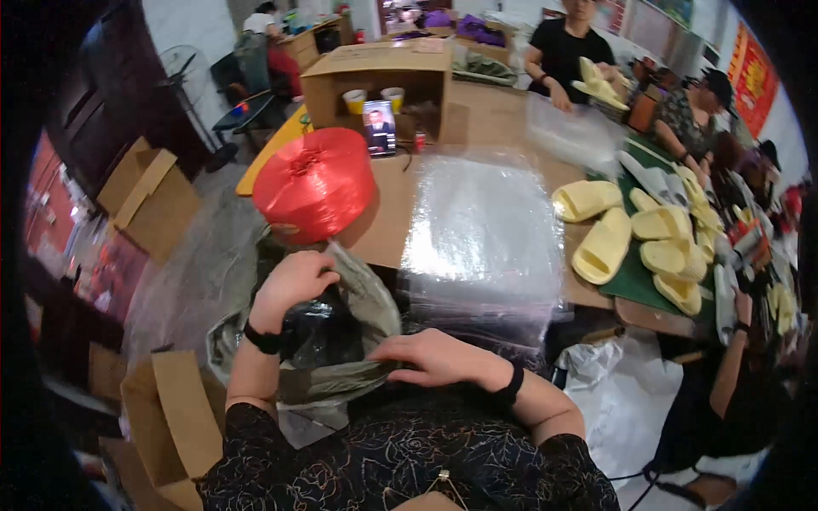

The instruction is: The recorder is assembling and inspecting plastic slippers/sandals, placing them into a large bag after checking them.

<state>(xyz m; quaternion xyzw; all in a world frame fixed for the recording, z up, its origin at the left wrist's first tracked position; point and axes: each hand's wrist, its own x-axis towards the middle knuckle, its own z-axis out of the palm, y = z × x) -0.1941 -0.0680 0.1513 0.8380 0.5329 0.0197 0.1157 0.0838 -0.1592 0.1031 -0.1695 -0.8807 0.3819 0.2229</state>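
An olive-green woven sack (368,294) stands open-mouthed in front of me, its rim rolled outward. Inside it shows a dark, shiny plastic lining or wrapped content that I cannot make out. My left hand (291,285) is at the sack's far left rim, its fingers bent together against the fabric. At the near right rim lies my right hand (436,356), fingers stretched out and thumb apart, touching the sack's edge. Just right of the sack, a thick stack of clear plastic bags (481,230) lies on the cardboard-covered table. Behind my left hand sits a big roll of red plastic twine (311,187).
A cardboard box (375,64) with cups and a propped phone (380,128) stand at the back. Pale yellow slippers (602,247) lie to the right, some on a green board (643,285). Co-workers (573,47) work across and to the right. Open cartons (175,417) stand left.
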